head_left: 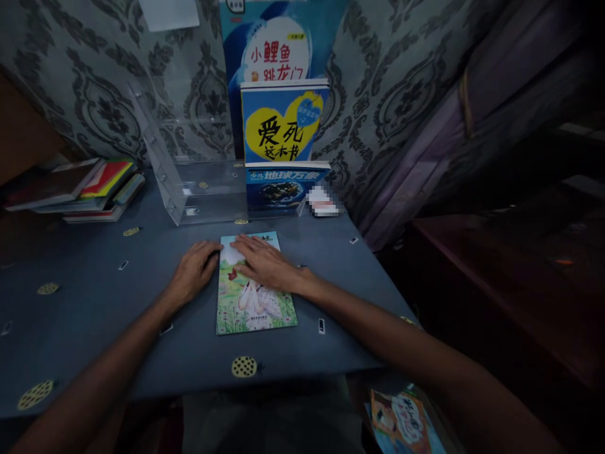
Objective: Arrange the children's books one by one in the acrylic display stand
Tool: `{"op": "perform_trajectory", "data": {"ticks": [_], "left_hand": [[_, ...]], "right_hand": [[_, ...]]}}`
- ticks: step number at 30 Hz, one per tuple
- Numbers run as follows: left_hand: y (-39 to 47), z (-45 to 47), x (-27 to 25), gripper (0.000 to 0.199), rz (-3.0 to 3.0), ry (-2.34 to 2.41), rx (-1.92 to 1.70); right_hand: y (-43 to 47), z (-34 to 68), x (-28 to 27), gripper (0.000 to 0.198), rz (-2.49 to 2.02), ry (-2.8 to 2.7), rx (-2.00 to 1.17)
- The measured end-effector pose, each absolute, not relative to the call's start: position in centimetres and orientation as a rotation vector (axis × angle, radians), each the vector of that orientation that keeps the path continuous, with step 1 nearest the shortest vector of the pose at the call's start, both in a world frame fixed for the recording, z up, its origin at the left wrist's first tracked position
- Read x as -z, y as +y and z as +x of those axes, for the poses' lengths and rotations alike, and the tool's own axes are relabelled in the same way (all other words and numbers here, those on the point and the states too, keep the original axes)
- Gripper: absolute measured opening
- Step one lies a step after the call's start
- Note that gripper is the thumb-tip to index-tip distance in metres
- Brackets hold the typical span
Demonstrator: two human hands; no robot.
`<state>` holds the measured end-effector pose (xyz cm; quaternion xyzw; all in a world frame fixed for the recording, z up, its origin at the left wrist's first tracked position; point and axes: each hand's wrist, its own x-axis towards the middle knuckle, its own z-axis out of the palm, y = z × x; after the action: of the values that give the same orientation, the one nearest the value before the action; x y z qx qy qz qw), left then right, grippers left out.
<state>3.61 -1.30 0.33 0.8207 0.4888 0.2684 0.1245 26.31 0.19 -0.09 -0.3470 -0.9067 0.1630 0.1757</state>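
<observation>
A thin picture book (258,315) with a meadow and flowers on its cover lies flat on the patterned tablecloth. Across its upper cover my right hand (265,261) rests palm down, fingers stretched out, hiding part of the picture and title. My left hand (195,270) sits on the cloth at the book's left side, fingertips by its edge, with thumb and fingers apart. Behind the book stands a clear acrylic rack (163,164). Its right side holds a blue book (281,189), a book with a yellow heart (283,126) and a taller book (278,44).
On the left is a stack of books (94,189). A blurred-out pale item (324,200) lies right of the rack. Below the table's front edge, more books (401,419) show at lower right. A purple curtain (416,151) hangs beyond the table's right edge.
</observation>
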Motion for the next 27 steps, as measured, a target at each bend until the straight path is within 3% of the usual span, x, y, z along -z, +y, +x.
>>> {"op": "perform_trajectory", "data": {"ticks": [8,15,23,27], "left_hand": [[-1.3,4.5,-0.9,0.033,2.566,1.508,-0.687],[-1.6,9.3,-1.1,0.048,2.729,0.99,-0.474],[-5.9,10.7,-1.8,0.044,2.742,0.646,-0.261],[-7.8,10.7,-2.0,0.055,2.764,0.627,-0.191]], "right_hand": [[1.8,33.8,2.1,0.045,-1.006,-2.317,-0.599],[2.2,34.2,2.8,0.045,-0.974,-2.343,-0.563],[2.2,34.2,2.8,0.045,-0.965,-2.364,-0.554],[2.1,34.1,2.7,0.044,-0.993,-2.371,-0.539]]}}
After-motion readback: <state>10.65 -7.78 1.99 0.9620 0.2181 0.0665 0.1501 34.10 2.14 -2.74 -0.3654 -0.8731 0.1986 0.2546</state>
